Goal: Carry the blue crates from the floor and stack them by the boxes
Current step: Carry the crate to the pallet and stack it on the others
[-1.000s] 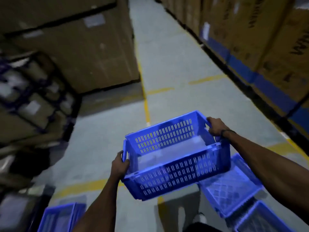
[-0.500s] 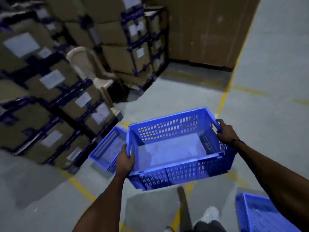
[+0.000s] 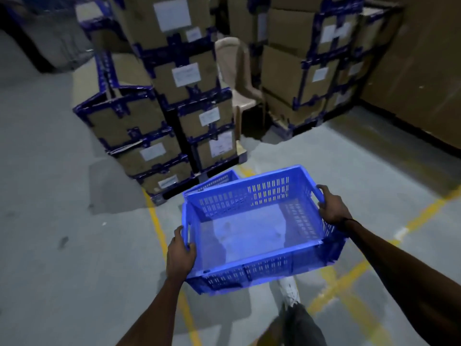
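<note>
Grey concrete floor [image 3: 62, 245] with yellow lines lies below. Left hand [image 3: 180, 253] and right hand [image 3: 331, 208] each grip an end handle of the empty blue crate [image 3: 252, 236], held aloft. Beyond it, a second blue crate [image 3: 217, 179] sits on the floor beside stacked cardboard boxes [image 3: 184, 96].

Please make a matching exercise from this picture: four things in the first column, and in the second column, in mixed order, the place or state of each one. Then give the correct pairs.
Things
1. carried crate
2. second crate
3. plastic chair
4. left hand

Places or states
A. stands between two stacks of boxes
B. grips the near left corner of a crate
C. held above the floor by both hands, empty
D. on the floor next to the boxes, mostly hidden behind another crate

Pairs: 1-C, 2-D, 3-A, 4-B
</note>
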{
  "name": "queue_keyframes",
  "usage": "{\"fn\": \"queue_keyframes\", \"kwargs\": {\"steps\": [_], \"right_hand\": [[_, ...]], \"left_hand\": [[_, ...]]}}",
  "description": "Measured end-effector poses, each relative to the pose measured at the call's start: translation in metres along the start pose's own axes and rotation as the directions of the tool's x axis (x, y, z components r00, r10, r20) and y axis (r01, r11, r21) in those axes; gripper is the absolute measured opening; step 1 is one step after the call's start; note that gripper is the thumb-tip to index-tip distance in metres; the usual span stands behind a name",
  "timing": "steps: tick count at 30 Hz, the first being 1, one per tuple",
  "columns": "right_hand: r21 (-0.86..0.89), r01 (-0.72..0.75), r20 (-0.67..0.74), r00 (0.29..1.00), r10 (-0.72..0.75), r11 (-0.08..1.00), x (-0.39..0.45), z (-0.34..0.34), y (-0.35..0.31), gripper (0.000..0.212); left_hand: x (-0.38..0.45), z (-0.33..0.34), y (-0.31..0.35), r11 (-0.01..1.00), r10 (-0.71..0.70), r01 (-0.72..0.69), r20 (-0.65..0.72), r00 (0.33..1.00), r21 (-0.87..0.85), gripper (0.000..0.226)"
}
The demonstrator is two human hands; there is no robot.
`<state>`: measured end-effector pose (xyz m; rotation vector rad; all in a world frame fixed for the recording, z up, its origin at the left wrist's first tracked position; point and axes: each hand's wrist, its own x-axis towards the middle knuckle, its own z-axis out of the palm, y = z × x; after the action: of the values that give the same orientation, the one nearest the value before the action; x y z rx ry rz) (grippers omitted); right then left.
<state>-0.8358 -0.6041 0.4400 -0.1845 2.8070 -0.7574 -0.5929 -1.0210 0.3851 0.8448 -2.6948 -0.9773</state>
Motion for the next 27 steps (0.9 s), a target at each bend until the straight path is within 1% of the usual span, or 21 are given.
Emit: {"fn": "queue_keyframes", "kwargs": {"steps": [3,7,11,14,16,18,20,22,27], "right_hand": [[-0.009,0.052,0.054,0.997,-0.052,0.999,0.065,0.011,-0.01,0.069],[-0.016,0.133,0.097,0.987,-0.131,0.991,0.169,0.031,-0.009,0.064],[-0.002,0.182,0.11,0.977,-0.181,0.983,0.275,0.056,-0.001,0.06],[0.003,0.198,0.13,0.972,-0.197,0.98,0.349,0.087,0.008,0.057],[-0.01,0.21,0.132,0.969,-0.207,0.978,0.395,0.115,0.017,0.056],[-0.035,0.255,0.125,0.96,-0.249,0.966,0.44,0.151,0.03,0.062],[-0.06,0.298,0.131,0.949,-0.288,0.953,0.483,0.194,0.045,0.067],[-0.066,0.31,0.117,0.946,-0.301,0.948,0.52,0.241,0.063,0.07],[-0.069,0.363,0.049,0.931,-0.361,0.929,0.587,0.352,0.102,0.06]], "left_hand": [[0.023,0.022,0.001,0.998,-0.056,0.057,-0.077,0.995,0.011,0.058],[0.075,0.071,0.011,0.988,-0.151,0.154,-0.174,0.973,0.001,0.061],[0.137,0.13,0.02,0.979,-0.203,0.206,-0.225,0.953,-0.013,0.061],[0.19,0.172,0.014,0.97,-0.24,0.242,-0.243,0.94,-0.025,0.06],[0.228,0.205,-0.001,0.97,-0.238,0.24,-0.255,0.937,-0.023,0.061],[0.264,0.242,-0.024,0.972,-0.232,0.234,-0.264,0.936,-0.025,0.06],[0.299,0.281,-0.051,0.975,-0.218,0.221,-0.294,0.931,-0.025,0.059],[0.328,0.32,-0.082,0.979,-0.198,0.202,-0.307,0.931,-0.016,0.059],[0.385,0.398,-0.161,0.976,-0.201,0.219,-0.313,0.928,0.022,0.06]]}}
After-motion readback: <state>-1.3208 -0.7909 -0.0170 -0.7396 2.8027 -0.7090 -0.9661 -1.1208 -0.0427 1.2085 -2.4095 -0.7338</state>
